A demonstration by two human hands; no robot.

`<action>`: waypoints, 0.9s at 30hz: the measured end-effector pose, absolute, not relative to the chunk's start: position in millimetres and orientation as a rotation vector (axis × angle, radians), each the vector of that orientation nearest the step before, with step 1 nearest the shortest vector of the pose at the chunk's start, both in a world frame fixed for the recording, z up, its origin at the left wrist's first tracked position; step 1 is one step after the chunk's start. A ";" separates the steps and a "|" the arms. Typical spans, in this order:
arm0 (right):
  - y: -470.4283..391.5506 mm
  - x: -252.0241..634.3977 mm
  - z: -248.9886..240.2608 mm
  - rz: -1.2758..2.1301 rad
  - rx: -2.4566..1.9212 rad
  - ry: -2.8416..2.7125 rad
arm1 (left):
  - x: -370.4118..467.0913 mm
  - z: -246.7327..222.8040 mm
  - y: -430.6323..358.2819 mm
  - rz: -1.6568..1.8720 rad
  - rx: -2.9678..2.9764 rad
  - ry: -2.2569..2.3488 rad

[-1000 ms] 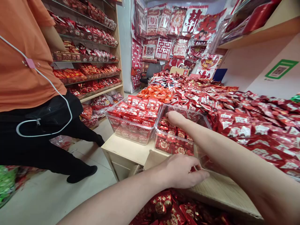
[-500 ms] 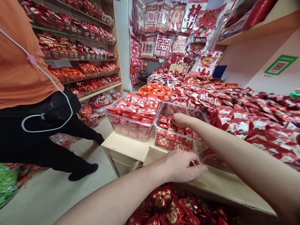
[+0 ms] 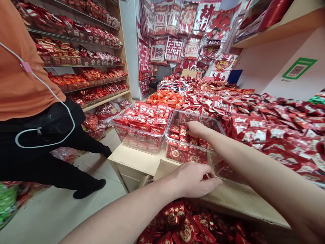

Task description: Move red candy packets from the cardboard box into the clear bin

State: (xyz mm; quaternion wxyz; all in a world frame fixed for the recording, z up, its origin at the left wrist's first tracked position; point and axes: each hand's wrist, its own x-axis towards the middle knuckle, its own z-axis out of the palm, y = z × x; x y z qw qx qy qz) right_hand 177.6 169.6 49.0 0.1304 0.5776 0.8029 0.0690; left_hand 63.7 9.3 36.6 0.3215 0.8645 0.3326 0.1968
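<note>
My right hand (image 3: 197, 130) reaches into a clear plastic bin (image 3: 169, 144) that is part filled with small red packets (image 3: 176, 153) bearing gold print. Its fingers are curled down at the packets, and whatever is between the fingertips is hidden. Near the table's front edge, just in front of that bin, is my left hand (image 3: 196, 179). The fingers there are bent towards the thumb; what they hold, if anything, does not show. Below the left forearm lies a heap of similar red and gold packets (image 3: 186, 233), partly in shadow.
A second clear bin (image 3: 135, 140) full of red packets stands left on the table (image 3: 135, 161). Heaped red packets (image 3: 256, 134) cover the right and back. Shelves (image 3: 83, 66) of packets line the left wall. A person in an orange top (image 3: 27, 78) stands at left.
The view has shifted slightly. My right hand has moved a little within the bin, uncovering more of the packets beside its fingers. My left hand keeps almost the same place and shape.
</note>
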 end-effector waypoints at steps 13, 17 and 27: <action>144.6 165.7 66.4 0.057 1.670 2.256 | 64.5 36.3 8.1 0.522 2.256 0.888; 144.4 166.3 61.2 0.006 1.654 2.313 | 65.2 35.2 8.2 0.516 2.252 0.901; 106.8 176.7 105.3 -0.042 1.868 2.776 | 60.9 39.9 15.1 1.069 1.822 0.982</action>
